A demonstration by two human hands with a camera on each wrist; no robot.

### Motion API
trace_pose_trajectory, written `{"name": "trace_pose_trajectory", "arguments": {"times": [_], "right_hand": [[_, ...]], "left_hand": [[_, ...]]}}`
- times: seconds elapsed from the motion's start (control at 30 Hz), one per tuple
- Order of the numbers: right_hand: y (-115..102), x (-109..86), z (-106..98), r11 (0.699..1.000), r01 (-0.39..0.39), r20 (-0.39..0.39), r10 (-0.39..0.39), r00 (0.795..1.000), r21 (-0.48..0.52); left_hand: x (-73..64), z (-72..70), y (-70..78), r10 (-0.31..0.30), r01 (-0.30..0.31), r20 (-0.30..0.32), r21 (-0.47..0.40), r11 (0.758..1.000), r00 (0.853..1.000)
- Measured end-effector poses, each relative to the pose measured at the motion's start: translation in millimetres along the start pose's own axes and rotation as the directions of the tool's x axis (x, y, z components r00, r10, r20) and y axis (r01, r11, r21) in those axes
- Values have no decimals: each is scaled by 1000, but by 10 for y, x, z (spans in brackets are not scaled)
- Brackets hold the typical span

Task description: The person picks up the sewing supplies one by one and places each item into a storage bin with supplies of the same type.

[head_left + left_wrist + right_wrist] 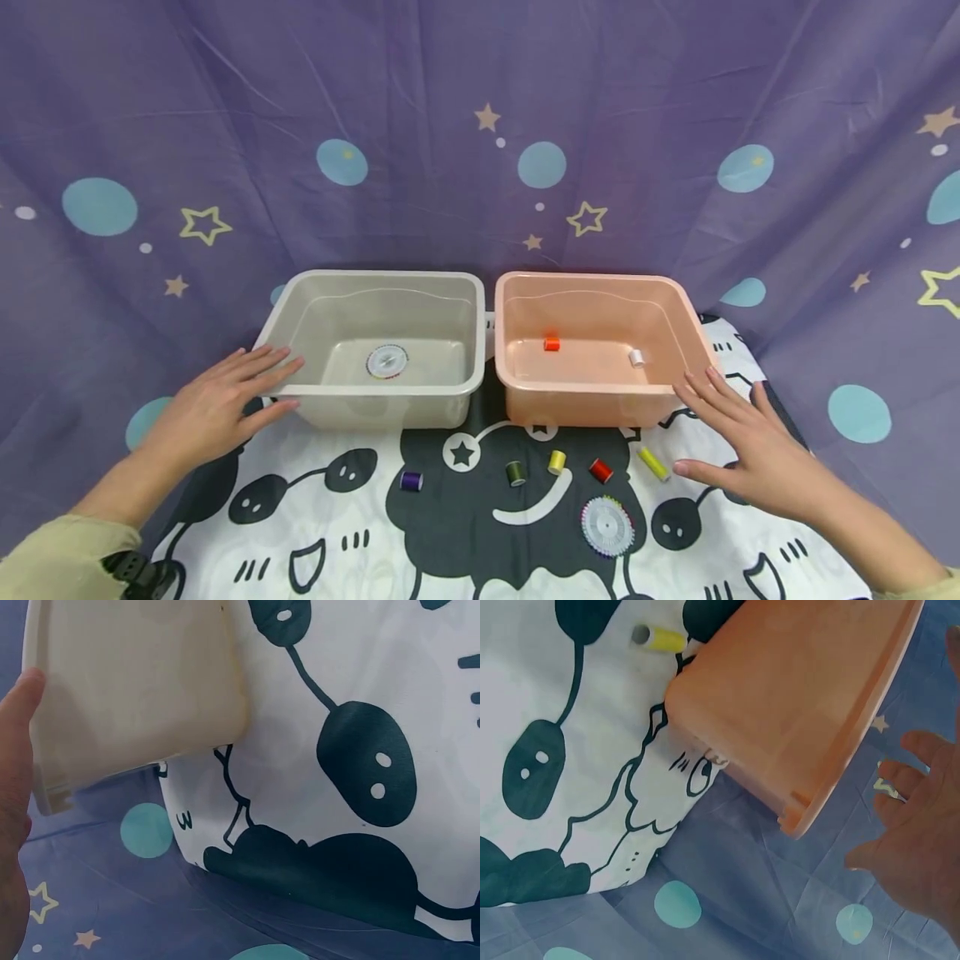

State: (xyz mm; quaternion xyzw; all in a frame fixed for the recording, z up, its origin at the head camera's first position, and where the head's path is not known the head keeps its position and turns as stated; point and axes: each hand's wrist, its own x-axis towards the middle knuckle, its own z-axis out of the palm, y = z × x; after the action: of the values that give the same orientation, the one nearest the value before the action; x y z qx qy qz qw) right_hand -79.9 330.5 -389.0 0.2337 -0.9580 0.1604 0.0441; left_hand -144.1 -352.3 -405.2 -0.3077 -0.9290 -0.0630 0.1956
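Note:
My left hand [228, 404], fingers spread and straight, is at the front left corner of the grey bin [375, 392]; in the left wrist view a fingertip overlaps the bin's rim. A pin wheel [387, 361] lies inside that bin. Beside the front right corner of the pink bin [592, 389], my right hand [750, 442] has its fingers extended and holds nothing. An orange thread spool [552, 343] and a white thread spool [637, 357] lie in the pink bin. Nearest the right hand on the cloth is a yellow-green thread spool [654, 464].
On the patterned tablecloth [360, 533], before the bins, lie a purple spool [411, 481], a green spool [515, 473], a yellow spool [557, 462], a red spool [601, 471] and another pin wheel [607, 527]. A purple curtain [435, 100] hangs behind the bins.

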Motion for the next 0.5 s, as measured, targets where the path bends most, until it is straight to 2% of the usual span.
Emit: {"name": "trace_pose_trajectory", "arguments": {"times": [0.23, 0.5], "right_hand": [[-112, -59, 62, 999, 53, 3, -53, 999, 9], [-219, -106, 118, 999, 19, 63, -21, 998, 26]], "left_hand": [[-1, 93, -3, 31, -30, -105, 14, 999, 994], [-27, 208, 27, 24, -20, -169, 26, 999, 985]]}}
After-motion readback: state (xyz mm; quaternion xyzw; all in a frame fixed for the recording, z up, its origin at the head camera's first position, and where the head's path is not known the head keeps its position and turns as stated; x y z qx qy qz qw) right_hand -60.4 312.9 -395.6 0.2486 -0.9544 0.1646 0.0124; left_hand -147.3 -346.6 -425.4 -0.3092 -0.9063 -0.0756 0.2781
